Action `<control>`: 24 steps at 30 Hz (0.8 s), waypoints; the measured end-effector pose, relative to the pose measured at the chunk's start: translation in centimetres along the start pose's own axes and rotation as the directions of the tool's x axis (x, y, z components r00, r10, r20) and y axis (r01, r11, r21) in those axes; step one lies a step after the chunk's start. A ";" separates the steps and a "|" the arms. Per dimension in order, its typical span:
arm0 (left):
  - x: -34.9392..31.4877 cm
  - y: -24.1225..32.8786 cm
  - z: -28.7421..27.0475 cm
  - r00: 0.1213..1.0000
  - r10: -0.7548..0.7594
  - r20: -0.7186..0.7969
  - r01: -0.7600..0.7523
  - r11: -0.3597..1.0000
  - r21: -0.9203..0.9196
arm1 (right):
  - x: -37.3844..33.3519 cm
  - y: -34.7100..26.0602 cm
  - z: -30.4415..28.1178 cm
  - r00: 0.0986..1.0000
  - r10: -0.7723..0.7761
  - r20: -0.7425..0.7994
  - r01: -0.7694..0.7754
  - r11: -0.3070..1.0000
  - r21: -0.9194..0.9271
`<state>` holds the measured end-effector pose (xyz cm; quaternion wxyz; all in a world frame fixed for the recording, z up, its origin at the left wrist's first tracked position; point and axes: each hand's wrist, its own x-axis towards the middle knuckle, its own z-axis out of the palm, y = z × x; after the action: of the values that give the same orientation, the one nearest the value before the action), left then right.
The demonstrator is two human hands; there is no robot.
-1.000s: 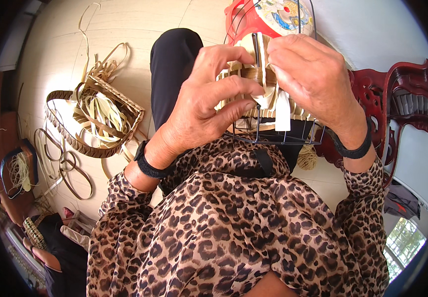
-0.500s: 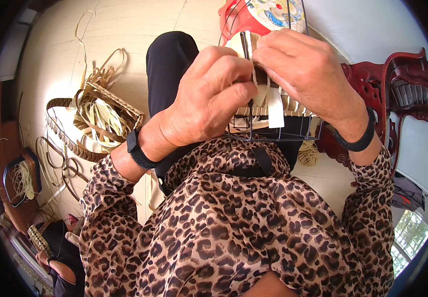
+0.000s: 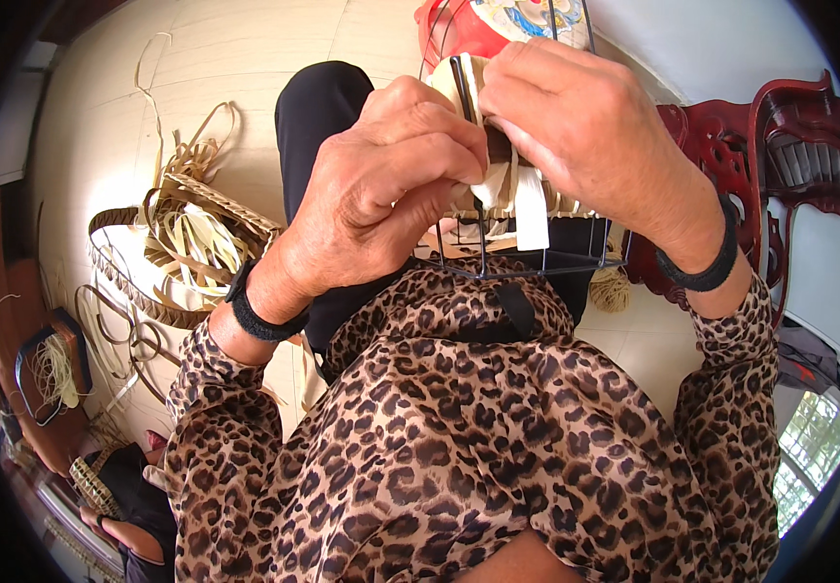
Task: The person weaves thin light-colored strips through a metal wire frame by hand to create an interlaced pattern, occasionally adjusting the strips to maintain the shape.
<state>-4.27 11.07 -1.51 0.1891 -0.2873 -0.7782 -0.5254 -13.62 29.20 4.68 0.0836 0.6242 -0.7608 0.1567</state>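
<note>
A basket frame of black wire point(image 3: 546, 272), partly woven with pale flat strips, stands over my lap. My left hand point(image 3: 386, 180) is closed at its left side, thumb and fingers pinching a strip beside a black upright bar point(image 3: 461, 83). Opposite it, my right hand point(image 3: 585, 121) is closed too, its fingertips pinching a pale strip at the woven edge. Below the fingers a whitish strip end point(image 3: 532, 219) hangs down across the wire. The pinched parts are mostly hidden by my fingers.
On the floor at left lies a woven basket point(image 3: 138, 301) of loose strips, with curled brown strips point(image 3: 133, 340) near it. A carved dark-red wooden chair point(image 3: 731, 165) stands at right. A red bag point(image 3: 464, 29) is beyond the frame. Another person point(image 3: 138, 496) sits at lower left.
Both hands and the wire frame have shifted slightly left and up in view. My left hand has turned a little, its fingers pulled slightly back; both hands keep pinching.
</note>
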 end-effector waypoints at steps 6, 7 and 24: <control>0.9 0.1 -0.3 0.996 0.052 0.067 -0.054 0.998 0.035 | 1.0 -0.2 -0.8 0.997 -0.040 0.065 0.038 0.999 0.034; 1.1 0.1 -0.2 0.996 0.051 0.076 -0.054 0.998 0.040 | 1.0 -0.1 -0.9 0.996 -0.029 0.082 0.029 1.000 0.009; 0.6 1.4 -0.2 0.947 -0.318 0.049 0.321 0.942 -0.100 | 0.6 -0.1 0.1 0.994 -0.022 0.104 0.029 0.997 -0.074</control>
<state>-3.80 11.43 -0.10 0.0733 -0.1752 -0.7884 -0.5851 -13.60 28.63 4.79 0.0698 0.6374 -0.7615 0.0945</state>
